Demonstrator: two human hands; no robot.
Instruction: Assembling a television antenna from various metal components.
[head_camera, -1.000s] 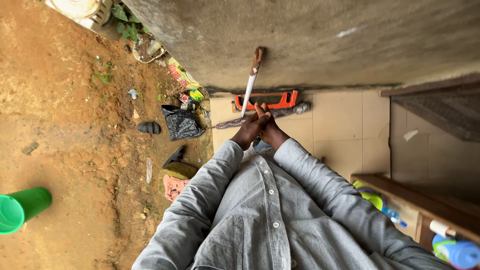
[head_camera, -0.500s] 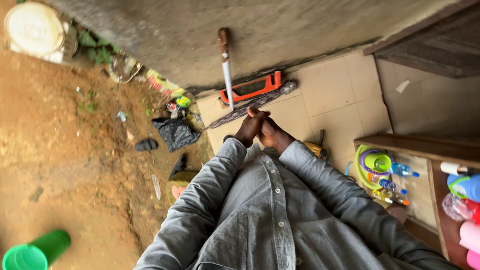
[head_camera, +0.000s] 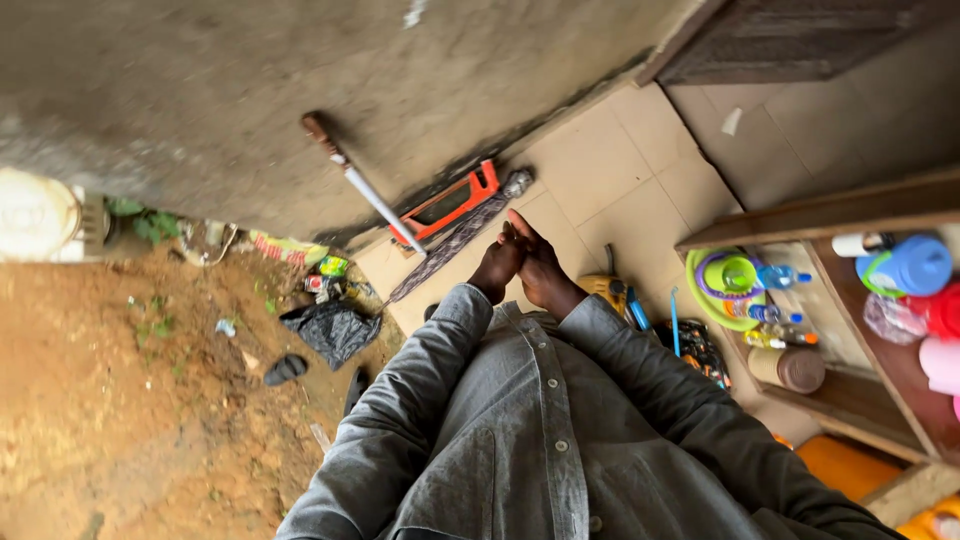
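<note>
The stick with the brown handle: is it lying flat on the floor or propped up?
Propped up. The stick leans against the grey wall, handle end on the wall, lower end down by the orange saw on the tiled floor.

My shirt (head_camera: 520, 430) is plain grey with pale buttons. The floor tiles (head_camera: 610, 170) are cream, the wall (head_camera: 250, 90) rough grey. A saw frame (head_camera: 447, 205) is bright orange-red. The stick (head_camera: 365, 185) is white with a brown end. The ground (head_camera: 120, 400) is reddish brown, with a black bag (head_camera: 335, 328) on it. On the brown wooden shelf (head_camera: 850, 390) sit a lime-green bowl (head_camera: 728, 285), a blue cup (head_camera: 912, 265) and pink cups (head_camera: 940, 360).
</note>
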